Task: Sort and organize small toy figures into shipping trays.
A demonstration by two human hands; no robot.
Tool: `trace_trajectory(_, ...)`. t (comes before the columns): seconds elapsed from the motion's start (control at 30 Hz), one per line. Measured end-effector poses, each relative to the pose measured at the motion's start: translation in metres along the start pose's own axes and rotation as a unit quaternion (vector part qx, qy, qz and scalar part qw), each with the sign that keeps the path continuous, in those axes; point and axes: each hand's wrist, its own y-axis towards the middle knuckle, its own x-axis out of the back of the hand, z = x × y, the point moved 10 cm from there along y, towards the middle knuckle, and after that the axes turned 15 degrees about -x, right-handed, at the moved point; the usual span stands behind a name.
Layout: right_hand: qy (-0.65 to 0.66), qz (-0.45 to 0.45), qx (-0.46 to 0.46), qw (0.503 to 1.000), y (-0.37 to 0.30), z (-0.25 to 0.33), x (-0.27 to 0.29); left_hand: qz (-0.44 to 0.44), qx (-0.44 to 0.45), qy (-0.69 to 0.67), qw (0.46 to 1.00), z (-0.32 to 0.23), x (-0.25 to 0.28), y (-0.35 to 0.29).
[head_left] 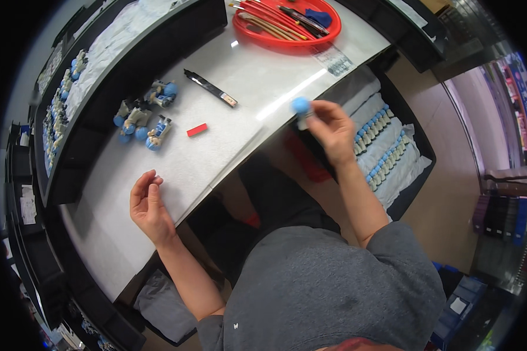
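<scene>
My right hand [334, 133] pinches a small blue-topped figurine [301, 106] between thumb and fingers, above the table's near edge. The figurine is a little blurred. Over the white table [175, 169] on the left, my left hand [151, 210] is loosely curled, with thumb and fingers apart and nothing seen in it. Beyond it several blue-and-white figurines [136, 118] lie in a loose cluster. A small red block [197, 130] and a dark, slim cutter-like tool [211, 88] rest beside them.
A red oval tray [257, 40] of brushes and pens stands at the far edge. To the right, a black tray [413, 193] holds rows of blue-topped figurines on white cloth. A black bin [99, 111] with white lining and more figurines borders the table's left side.
</scene>
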Motion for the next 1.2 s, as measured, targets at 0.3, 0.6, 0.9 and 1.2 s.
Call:
trace_trajectory(0.3, -0.467, -0.25, -0.149, 0.835, -0.027, -0.089, 0.184, -0.013, 0.009, 0.013, 1.0, 0.005, 0.005, -0.003)
trace_trajectory(0.6, -0.478, -0.244, -0.165, 0.827, -0.015, -0.125, 0.182, -0.025, 0.009, 0.017, 1.0, 0.006, 0.005, -0.002)
trace_trajectory(0.9, -0.486, -0.191, -0.115, 0.845, -0.011, -0.151, 0.201, -0.028, 0.01, 0.038, 0.999, 0.007, 0.003, 0.001)
trace_trajectory(1.2, -0.433, -0.196, -0.045, 0.879, -0.005, -0.086, 0.147, 0.074, -0.056, 0.335, 0.937, -0.027, -0.033, 0.022)
